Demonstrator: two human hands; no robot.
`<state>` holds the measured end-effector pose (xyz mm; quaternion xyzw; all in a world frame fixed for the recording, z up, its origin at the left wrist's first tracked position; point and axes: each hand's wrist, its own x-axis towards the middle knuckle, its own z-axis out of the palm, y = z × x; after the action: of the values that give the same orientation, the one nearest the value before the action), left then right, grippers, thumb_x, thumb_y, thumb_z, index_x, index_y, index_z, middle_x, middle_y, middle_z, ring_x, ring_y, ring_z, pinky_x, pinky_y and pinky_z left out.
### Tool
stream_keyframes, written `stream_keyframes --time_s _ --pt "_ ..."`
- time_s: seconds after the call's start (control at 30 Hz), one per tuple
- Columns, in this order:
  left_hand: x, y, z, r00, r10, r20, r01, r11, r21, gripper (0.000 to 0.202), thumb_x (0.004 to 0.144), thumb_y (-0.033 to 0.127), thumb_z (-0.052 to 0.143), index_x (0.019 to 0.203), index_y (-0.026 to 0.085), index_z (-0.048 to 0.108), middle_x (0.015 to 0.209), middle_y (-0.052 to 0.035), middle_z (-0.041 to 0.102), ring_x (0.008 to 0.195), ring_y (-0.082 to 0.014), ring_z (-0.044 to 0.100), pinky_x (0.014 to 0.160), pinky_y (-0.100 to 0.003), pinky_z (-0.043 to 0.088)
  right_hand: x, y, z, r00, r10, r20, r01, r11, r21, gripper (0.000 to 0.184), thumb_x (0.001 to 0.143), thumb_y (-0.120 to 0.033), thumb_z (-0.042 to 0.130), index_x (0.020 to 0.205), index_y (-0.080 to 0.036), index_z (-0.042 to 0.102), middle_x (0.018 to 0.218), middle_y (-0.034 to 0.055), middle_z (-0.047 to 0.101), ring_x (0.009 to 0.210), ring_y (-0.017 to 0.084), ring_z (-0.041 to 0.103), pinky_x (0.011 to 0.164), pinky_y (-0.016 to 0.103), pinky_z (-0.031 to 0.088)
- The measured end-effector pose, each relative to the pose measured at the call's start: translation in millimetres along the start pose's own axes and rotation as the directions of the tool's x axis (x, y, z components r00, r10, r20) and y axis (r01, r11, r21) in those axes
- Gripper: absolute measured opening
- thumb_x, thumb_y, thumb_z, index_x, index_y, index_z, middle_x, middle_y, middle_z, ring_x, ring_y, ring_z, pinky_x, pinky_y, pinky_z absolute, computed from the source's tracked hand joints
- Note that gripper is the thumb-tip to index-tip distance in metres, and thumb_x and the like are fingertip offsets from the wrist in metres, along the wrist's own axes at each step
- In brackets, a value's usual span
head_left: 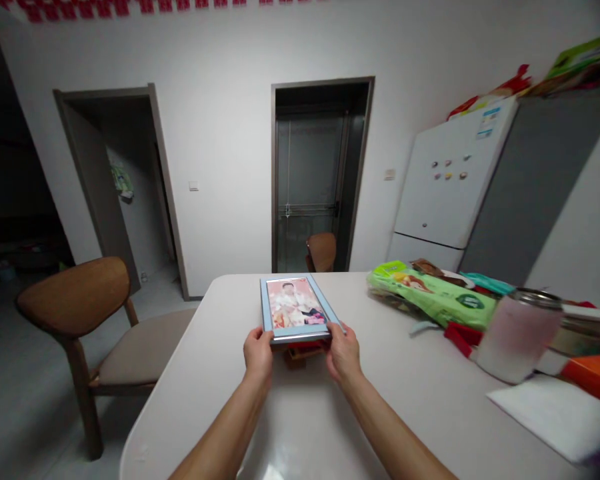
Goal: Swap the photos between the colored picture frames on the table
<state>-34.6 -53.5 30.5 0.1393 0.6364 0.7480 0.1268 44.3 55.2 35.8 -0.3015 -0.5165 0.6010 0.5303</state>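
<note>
A picture frame (300, 307) with a pale blue border and a pinkish photo sits between my two hands over the table. My left hand (259, 353) grips its near left corner, thumb on the edge. At the near right corner, my right hand (343, 350) holds it the same way, thumb resting on the border. Beneath the near edge shows a small brown and red object (300, 353), mostly hidden by the frame; its kind I cannot make out.
On the white table (300, 427), a green packet (440, 293), a pinkish jar (520, 337) and a white sheet (560, 413) lie to the right. A wooden chair (75, 300) stands at the left, another chair (321, 251) beyond the far edge. A fridge (440, 180) is at the back right.
</note>
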Motion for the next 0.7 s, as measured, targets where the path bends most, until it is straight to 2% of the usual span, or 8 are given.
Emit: stream_keyframes --time_s 0.13,0.17,0.23,0.3,0.37,0.47,0.53,0.7 --pt "-43 18 2.2 0.989 0.012 0.150 0.004 0.994 -0.105 0.022 0.062 0.021 0.055 0.084 0.015 0.055 0.082 -0.0010 0.062 0.082 -0.0155 0.056 0.077 -0.027 0.042 -33 -37 1 0.998 0.038 -0.046 -0.032 0.990 0.134 0.028 0.064 -0.034 0.046 0.084 -0.015 0.053 0.067 -0.0017 0.061 0.062 0.012 0.056 0.058 0.025 0.046" --pt "-53 23 1.9 0.977 -0.014 0.212 0.038 0.993 -0.111 0.023 0.060 0.022 0.057 0.083 0.016 0.055 0.081 -0.0004 0.062 0.083 -0.0153 0.056 0.078 -0.027 0.042 -40 -46 -4 0.999 0.031 -0.019 -0.025 0.966 0.257 0.026 0.064 -0.032 0.048 0.084 -0.015 0.052 0.067 -0.0021 0.060 0.062 0.012 0.056 0.058 0.025 0.046" --pt "-66 35 1.8 0.944 -0.072 0.322 0.111 0.988 -0.104 0.024 0.057 0.023 0.061 0.080 0.017 0.056 0.081 0.0003 0.061 0.086 -0.0152 0.056 0.080 -0.026 0.041 -51 -64 -19 0.998 -0.060 -0.021 0.063 0.937 0.344 0.021 0.066 -0.031 0.049 0.081 -0.016 0.051 0.065 -0.0040 0.058 0.058 0.010 0.053 0.058 0.025 0.046" --pt "-73 47 4.0 0.936 -0.082 0.342 0.143 0.977 -0.158 0.025 0.057 0.025 0.063 0.081 0.019 0.057 0.086 0.0004 0.061 0.091 -0.0156 0.054 0.082 -0.026 0.041 -62 -76 -40 0.972 -0.235 0.015 0.228 0.956 0.183 0.018 0.070 -0.031 0.047 0.078 -0.017 0.052 0.067 -0.0030 0.058 0.061 0.010 0.053 0.062 0.026 0.045" --pt "-79 59 7.2 0.925 -0.082 0.371 0.154 0.974 -0.168 0.025 0.064 0.033 0.059 0.086 0.021 0.056 0.095 -0.0006 0.060 0.097 -0.0175 0.052 0.083 -0.028 0.042 -77 -81 -62 0.878 -0.463 0.119 0.468 0.883 -0.015 0.019 0.073 -0.029 0.044 0.085 -0.017 0.053 0.083 0.0011 0.059 0.076 0.013 0.053 0.072 0.029 0.043" --pt "-92 69 8.6 0.882 -0.074 0.466 0.132 0.987 -0.091 0.036 0.073 0.045 0.046 0.100 0.021 0.052 0.101 -0.0006 0.060 0.100 -0.0205 0.050 0.081 -0.034 0.045 -103 -72 -91 0.660 -0.639 0.396 0.741 0.640 -0.203 0.030 0.074 -0.025 0.042 0.102 -0.017 0.049 0.104 0.0045 0.055 0.098 0.015 0.046 0.086 0.032 0.035" --pt "-100 67 6.6 0.859 -0.139 0.492 0.155 0.988 0.009 0.046 0.074 0.050 0.041 0.106 0.018 0.051 0.096 -0.0012 0.062 0.097 -0.0234 0.051 0.077 -0.037 0.047 -119 -60 -105 0.571 -0.606 0.554 0.815 0.499 -0.294 0.033 0.074 -0.024 0.042 0.107 -0.019 0.046 0.107 0.0027 0.054 0.103 0.015 0.041 0.088 0.033 0.031" --pt "-103 38 -4.7 0.810 -0.462 0.361 0.416 0.887 0.202 0.052 0.053 0.041 0.056 0.100 0.019 0.057 0.078 -0.0004 0.067 0.084 -0.0287 0.057 0.059 -0.036 0.050 -143 -38 -122 0.470 -0.418 0.777 0.882 0.220 -0.416 0.030 0.079 -0.024 0.037 0.107 -0.022 0.046 0.111 -0.0014 0.053 0.104 0.017 0.038 0.086 0.037 0.027"
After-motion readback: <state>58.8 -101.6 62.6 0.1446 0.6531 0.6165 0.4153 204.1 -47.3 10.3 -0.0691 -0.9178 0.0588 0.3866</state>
